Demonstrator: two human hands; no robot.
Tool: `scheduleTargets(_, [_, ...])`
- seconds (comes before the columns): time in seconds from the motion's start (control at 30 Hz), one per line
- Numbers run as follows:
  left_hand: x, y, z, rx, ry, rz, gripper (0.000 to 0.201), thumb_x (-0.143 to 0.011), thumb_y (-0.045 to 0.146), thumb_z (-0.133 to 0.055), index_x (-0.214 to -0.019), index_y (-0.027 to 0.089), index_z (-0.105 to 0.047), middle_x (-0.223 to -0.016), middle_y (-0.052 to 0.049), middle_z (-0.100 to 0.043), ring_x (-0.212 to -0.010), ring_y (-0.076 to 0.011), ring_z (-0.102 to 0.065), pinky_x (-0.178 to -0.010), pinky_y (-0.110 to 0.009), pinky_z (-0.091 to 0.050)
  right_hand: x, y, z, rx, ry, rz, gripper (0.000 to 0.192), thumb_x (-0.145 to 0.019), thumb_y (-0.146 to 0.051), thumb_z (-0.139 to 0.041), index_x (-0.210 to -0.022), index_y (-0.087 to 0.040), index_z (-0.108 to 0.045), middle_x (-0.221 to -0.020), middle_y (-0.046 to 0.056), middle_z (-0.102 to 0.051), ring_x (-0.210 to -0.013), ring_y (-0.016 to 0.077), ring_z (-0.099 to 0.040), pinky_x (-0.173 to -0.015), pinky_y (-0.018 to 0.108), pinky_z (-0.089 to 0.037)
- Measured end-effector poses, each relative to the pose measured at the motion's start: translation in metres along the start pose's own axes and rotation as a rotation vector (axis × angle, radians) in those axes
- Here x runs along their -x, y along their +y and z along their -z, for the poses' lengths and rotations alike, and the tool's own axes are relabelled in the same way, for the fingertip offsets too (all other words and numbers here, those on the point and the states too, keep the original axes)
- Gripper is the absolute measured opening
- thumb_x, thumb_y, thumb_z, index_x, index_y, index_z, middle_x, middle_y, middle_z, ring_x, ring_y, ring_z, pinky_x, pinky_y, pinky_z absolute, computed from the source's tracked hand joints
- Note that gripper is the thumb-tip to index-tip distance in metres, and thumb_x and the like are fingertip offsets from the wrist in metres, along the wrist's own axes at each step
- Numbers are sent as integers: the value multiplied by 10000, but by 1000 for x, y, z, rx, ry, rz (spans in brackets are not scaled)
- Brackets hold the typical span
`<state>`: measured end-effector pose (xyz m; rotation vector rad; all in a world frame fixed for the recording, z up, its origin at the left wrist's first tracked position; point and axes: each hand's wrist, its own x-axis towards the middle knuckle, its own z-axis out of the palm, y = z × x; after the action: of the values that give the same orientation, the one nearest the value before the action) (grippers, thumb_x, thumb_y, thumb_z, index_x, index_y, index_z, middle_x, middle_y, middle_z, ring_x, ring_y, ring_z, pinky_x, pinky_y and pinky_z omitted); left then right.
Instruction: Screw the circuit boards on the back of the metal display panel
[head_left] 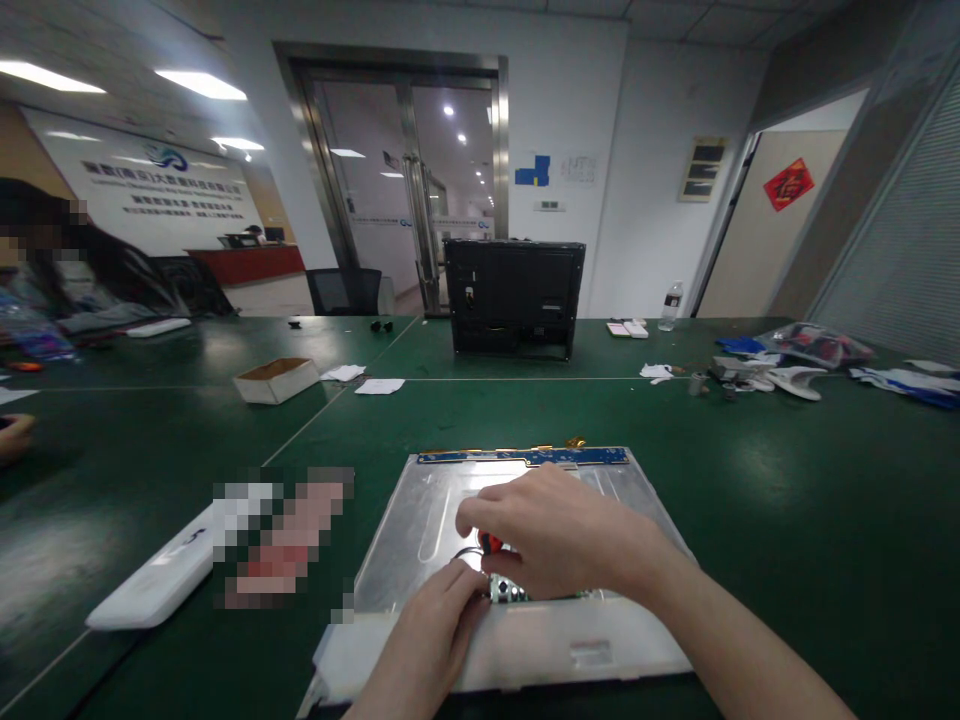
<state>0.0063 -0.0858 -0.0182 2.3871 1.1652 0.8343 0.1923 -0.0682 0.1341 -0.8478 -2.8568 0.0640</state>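
A metal panel [450, 520] lies flat on the green worktop [787, 520], just in front of the person. The right hand [559, 540] rests over its near middle, fingers curled in a grip around a red-handled tool [489, 543] held upright. The left hand [439, 625] lies on the panel's near edge, fingertips pinching something small beside a little green board [508, 592], directly under the right hand. A black case [514, 297] stands well beyond. A white strip [154, 585] lies to the left.
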Motion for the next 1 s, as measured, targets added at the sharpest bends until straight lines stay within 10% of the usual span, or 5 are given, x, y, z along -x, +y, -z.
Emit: scheduleTargets(1.0, [-2,5,3,15,26,11,159,-841,168,-467,-862,218,-617,-876,-50,-666,-816,-203,-651,-719,-278,-533,3,0,-2,46,48,-18,155,-812,-253,-516,-952,-186,-525,-836,10,-670,-660,151,-588,-474,276,-235])
